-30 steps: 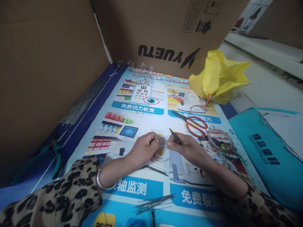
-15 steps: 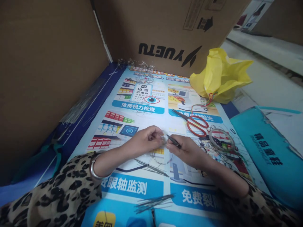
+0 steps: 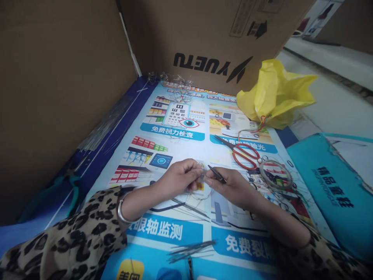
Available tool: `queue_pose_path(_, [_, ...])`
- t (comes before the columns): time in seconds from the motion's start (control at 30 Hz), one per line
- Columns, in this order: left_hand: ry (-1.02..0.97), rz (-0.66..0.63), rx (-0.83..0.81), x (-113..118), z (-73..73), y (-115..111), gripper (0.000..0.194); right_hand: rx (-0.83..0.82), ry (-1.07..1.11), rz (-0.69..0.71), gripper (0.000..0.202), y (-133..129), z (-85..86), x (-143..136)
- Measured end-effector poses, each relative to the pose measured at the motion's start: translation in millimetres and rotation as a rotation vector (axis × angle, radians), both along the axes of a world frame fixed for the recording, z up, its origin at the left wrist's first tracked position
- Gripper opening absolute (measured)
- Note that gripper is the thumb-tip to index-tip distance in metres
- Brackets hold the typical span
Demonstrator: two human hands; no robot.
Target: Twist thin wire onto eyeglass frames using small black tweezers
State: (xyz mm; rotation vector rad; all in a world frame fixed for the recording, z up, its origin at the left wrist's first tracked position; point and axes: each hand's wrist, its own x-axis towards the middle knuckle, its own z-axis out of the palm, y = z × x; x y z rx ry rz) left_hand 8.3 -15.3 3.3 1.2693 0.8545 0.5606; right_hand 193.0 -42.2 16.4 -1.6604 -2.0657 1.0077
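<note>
My left hand [image 3: 185, 175] is closed, with thumb and fingertips pinching a small piece of thin wire [image 3: 201, 166]; its exact shape is too fine to make out. Close on the right, nearly touching those fingertips, my right hand [image 3: 233, 186] is closed around dark pointed tweezers [image 3: 217, 175]. The tweezers' tip points up and left. Below both hands, thin straight wires [image 3: 190, 208] lie on the printed poster [image 3: 190, 149]. Another bunch of cut wires [image 3: 190, 250] rests nearer to me, beside a dark slim tool [image 3: 190, 268].
Red-handled scissors [image 3: 244, 155] and a coil of wire [image 3: 275, 174] lie to the right, near a yellow bag [image 3: 268, 95] and a teal box [image 3: 323, 186]. Teal-handled pliers [image 3: 74, 194] lie left. Cardboard walls [image 3: 204, 35] stand behind and left.
My left fingers have closed in more tightly around the small wire piece. The right hand keeps its hold on the tweezers; the whole view has shifted slightly.
</note>
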Motion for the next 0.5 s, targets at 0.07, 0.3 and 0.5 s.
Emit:
queue_pose_path(0.07, [0.017, -0.014, -0.002, 0.2, 1.0, 0.7, 0.028, 0.006, 0.005, -0.014, 0.027, -0.6, 0.4, -0.9])
queue_pose_path(0.3, [0.048, -0.031, 0.005, -1.0, 1.1, 1.5, 0.03, 0.023, -0.025, -0.008, 0.029, -0.9, 0.6, -0.3])
queue_pose_path(0.5, [0.014, 0.069, 0.049, -0.6, -1.5, 2.1, 0.025, 0.258, -0.308, 0.039, 0.03, 4.0, -2.5, 8.0])
